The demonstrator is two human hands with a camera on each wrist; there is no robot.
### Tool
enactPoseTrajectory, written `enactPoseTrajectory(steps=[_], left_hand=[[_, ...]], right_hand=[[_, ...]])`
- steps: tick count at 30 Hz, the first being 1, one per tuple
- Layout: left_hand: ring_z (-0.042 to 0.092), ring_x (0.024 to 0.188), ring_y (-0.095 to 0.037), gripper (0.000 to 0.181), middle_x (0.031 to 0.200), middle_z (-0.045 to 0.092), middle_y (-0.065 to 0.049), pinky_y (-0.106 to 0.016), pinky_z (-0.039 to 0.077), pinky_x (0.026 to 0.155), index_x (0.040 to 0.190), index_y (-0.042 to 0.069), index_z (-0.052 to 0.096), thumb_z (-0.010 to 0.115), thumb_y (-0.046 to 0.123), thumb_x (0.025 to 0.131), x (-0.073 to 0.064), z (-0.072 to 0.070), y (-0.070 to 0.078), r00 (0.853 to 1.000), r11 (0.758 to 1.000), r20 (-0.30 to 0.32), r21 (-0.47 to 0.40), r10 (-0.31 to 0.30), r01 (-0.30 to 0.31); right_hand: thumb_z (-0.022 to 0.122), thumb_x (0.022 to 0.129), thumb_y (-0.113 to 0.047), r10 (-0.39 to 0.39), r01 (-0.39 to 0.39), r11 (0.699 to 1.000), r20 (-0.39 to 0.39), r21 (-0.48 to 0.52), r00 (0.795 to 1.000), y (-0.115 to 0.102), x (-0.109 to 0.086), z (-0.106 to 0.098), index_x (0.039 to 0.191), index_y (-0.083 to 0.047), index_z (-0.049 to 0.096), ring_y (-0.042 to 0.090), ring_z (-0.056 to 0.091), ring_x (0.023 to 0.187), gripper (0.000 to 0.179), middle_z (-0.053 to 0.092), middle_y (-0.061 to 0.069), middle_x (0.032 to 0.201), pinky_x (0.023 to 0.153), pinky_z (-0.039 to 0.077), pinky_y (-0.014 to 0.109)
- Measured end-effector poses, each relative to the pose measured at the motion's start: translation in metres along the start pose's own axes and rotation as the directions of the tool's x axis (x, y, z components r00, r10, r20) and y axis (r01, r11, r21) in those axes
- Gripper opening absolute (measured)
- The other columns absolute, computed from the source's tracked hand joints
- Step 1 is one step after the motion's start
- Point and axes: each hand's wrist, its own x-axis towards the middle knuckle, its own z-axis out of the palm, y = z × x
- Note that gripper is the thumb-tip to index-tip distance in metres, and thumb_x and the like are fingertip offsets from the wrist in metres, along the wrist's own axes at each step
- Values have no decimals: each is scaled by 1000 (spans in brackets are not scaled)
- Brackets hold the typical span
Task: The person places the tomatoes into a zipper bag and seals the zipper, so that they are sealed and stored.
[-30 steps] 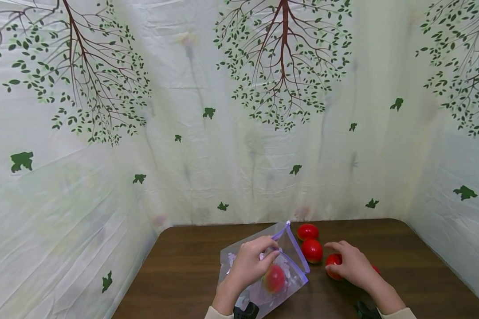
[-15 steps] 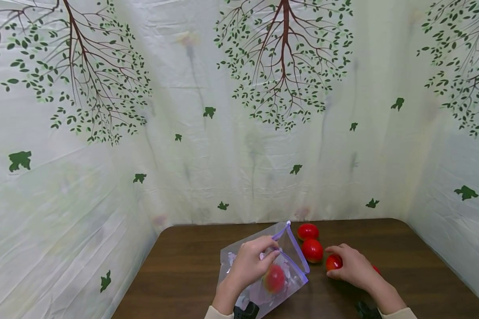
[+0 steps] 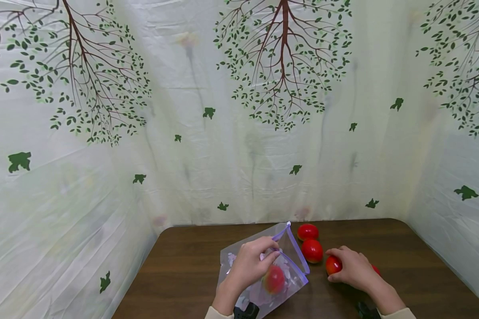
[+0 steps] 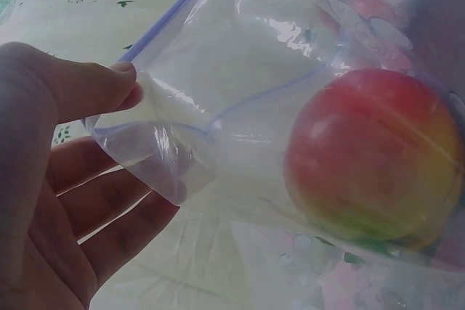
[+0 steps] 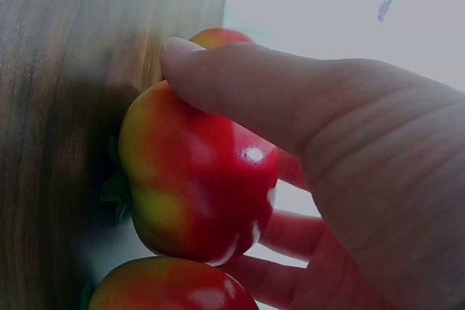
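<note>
Pale hangings [image 3: 255, 186] printed with branches and leaves surround a brown table [image 3: 183, 261]. Seen from the head, the left hand [image 3: 250, 262] pinches a clear purple-edged bag [image 3: 230, 253] at its parted mouth; 1 bagged fruit [image 3: 274, 279], red, lies inside. The right hand [image 3: 357, 269] has thumb and fingers curled around a glossy red fruit [image 3: 333, 265], with 2 loose fruits [image 3: 312, 251] just beside the mouth. Left wrist view: thumb and fingers clasp the film near 1 corner. Right wrist view: the thumb crosses the glossy red fruit, whose green leaves [image 5: 116, 188] face the tabletop.
</note>
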Motion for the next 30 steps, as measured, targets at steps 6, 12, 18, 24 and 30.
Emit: enactPoseTrajectory(steps=[6,12,18,24,30], left_hand=[[57,77,0,5,92,66,14,-20,52,68,97,19,70,73,15,94,0,0,0,1000,1000,3,1,-3,3],[56,77,1,6,92,65,15,-16,51,68,97,20,70,73,17,94,-1,1,-2,1000,1000,8,-2,-1,2],[56,77,2,7,92,65,16,-17,51,68,97,21,69,73,17,94,-2,1,-3,1000,1000,2,4,11,-11],[57,78,2,7,92,65,15,-20,53,68,97,21,69,73,17,94,-2,1,-3,1000,1000,4,4,10,-10],[57,78,2,6,92,65,15,-22,54,68,98,20,70,73,17,94,-1,1,-3,1000,1000,12,-4,0,0]], right_hand=[[96,59,-36,1,-1,1000,2,18,1000,-1,0,-1,120,-16,70,20,58,89,69,60,0,99,84,48,61],[96,59,-33,6,-6,999,-1,54,1000,-1,1,0,120,-16,70,20,58,87,69,60,0,99,76,54,50],[96,61,-34,-5,6,998,-17,61,1000,-1,1,0,121,-15,70,21,59,88,68,60,1,101,78,54,51],[96,62,-33,-3,5,997,-26,73,1000,-2,1,-2,121,-15,69,20,59,87,67,60,1,100,76,55,50],[95,63,-32,3,-1,996,-22,85,1000,-5,1,-4,121,-15,69,20,58,88,66,61,2,103,76,55,49]])
